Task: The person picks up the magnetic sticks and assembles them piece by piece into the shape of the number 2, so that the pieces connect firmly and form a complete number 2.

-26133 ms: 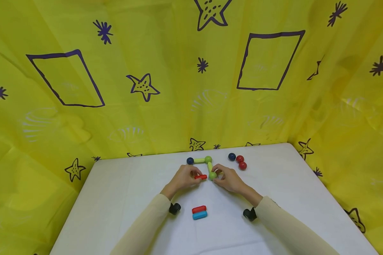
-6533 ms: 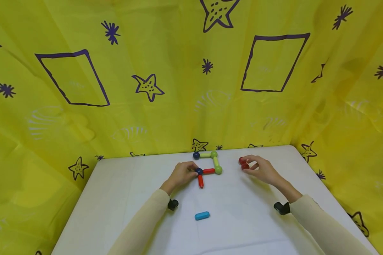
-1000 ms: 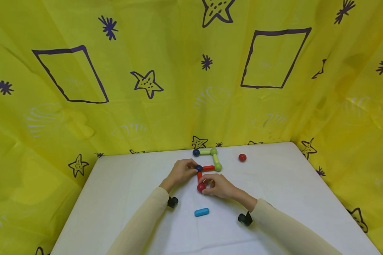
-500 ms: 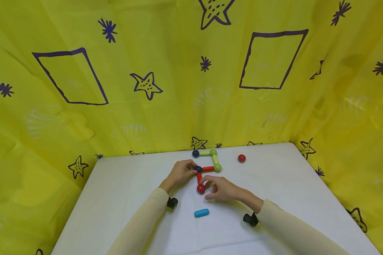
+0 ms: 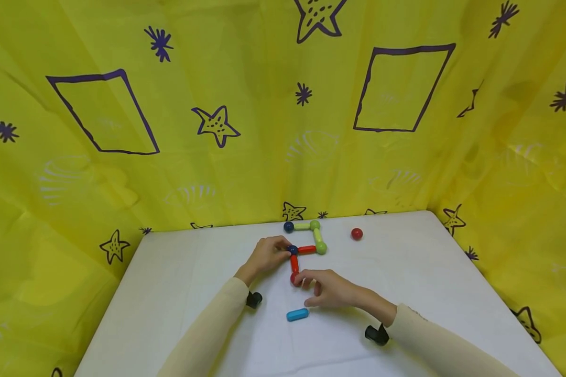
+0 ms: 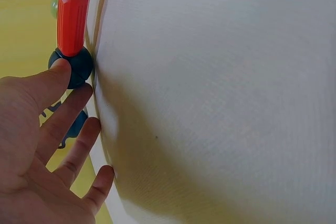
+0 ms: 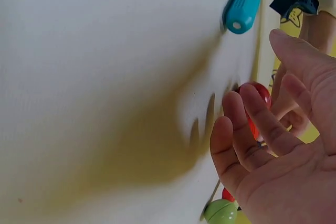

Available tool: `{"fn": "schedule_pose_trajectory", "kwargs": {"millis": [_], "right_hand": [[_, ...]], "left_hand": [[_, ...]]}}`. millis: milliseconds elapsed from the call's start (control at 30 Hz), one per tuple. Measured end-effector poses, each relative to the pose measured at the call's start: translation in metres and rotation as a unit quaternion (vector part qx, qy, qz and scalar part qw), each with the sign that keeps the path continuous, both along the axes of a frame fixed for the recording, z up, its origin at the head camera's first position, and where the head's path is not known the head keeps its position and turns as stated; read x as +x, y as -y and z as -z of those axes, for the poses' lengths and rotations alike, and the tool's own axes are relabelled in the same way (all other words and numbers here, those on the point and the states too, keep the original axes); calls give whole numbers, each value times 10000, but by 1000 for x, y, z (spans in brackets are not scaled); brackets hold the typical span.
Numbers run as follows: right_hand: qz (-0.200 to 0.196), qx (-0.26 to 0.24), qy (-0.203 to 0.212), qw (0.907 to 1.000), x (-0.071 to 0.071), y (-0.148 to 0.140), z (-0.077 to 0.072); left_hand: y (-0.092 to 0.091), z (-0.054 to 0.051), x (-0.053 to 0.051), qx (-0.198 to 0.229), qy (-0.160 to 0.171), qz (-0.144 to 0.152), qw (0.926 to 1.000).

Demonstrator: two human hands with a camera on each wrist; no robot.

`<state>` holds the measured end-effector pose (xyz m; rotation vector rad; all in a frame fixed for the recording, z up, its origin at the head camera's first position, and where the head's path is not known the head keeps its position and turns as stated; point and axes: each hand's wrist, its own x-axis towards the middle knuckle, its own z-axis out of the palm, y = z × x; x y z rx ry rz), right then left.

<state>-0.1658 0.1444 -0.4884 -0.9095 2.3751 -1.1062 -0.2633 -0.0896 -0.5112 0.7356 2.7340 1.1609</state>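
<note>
A chain of balls and rods lies on the white table. My left hand [image 5: 266,255] pinches its dark blue ball [image 6: 81,69] between thumb and index finger, the other fingers apart. From that ball one red rod [image 5: 306,250] runs to a green ball [image 5: 321,247]. A second red rod [image 6: 72,22] ends at a red ball [image 5: 294,279] nearer me. My right hand [image 5: 332,289] holds nothing; its spread fingers hover beside this red ball, partly covering it in the head view. Below its thumb lies a loose blue rod [image 7: 244,9].
Two light green rods, including the far one [image 5: 302,226], continue the chain back to another dark blue ball [image 5: 289,227]. A loose red ball [image 5: 356,234] sits at the back right. Yellow patterned cloth [image 5: 250,173] rises behind the table [image 5: 184,314].
Over the longer span, red rods, a dark blue ball and a red ball joined the chain. In the last second my right hand released the red ball and shifted nearer the blue rod.
</note>
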Motion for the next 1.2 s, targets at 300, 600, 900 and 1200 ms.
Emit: {"fn": "schedule_pose_trajectory", "kwargs": {"millis": [300, 600, 900, 1200], "right_hand": [[-330, 79, 137, 9993, 11, 13, 0], [-712, 330, 32, 9969, 13, 24, 0], [-949, 602, 30, 9937, 12, 28, -2], [-1042, 649, 19, 9924, 12, 29, -4]], "left_hand": [[1, -1, 0, 25, -66, 39, 10000], [1, 0, 0, 78, -145, 69, 9998], [1, 0, 0, 44, -56, 63, 10000], [1, 2, -1, 21, -102, 45, 9999]]}}
